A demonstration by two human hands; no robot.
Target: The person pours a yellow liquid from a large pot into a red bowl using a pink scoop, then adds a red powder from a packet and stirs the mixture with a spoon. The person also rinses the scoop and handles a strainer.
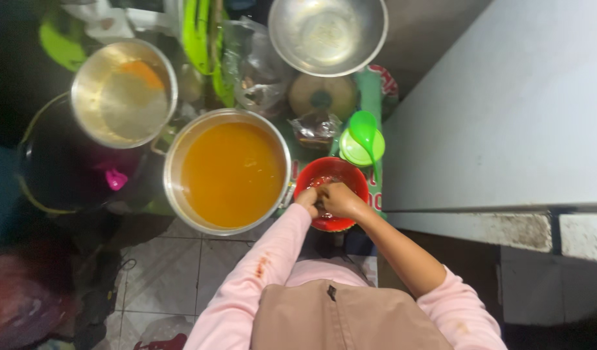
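Observation:
A small red bowl (331, 174) with red pulp sits in front of me, just right of a big metal pot (175, 162) full of orange liquid. Both my hands are over this bowl. My left hand (308, 201) rests at its near left rim with fingers curled. My right hand (340, 199) is closed over the middle of the bowl, pressing into the red contents. What the fingers grip is hidden under the hands. My sleeves are pink, and the left one has red stains.
A second metal pot (124, 92) with pale liquid stands at the left, over a dark tub with a pink scoop (115, 179). An empty steel bowl (327, 32) is at the top. A green ladle (363, 133) lies by the red bowl. A white counter (506, 110) fills the right.

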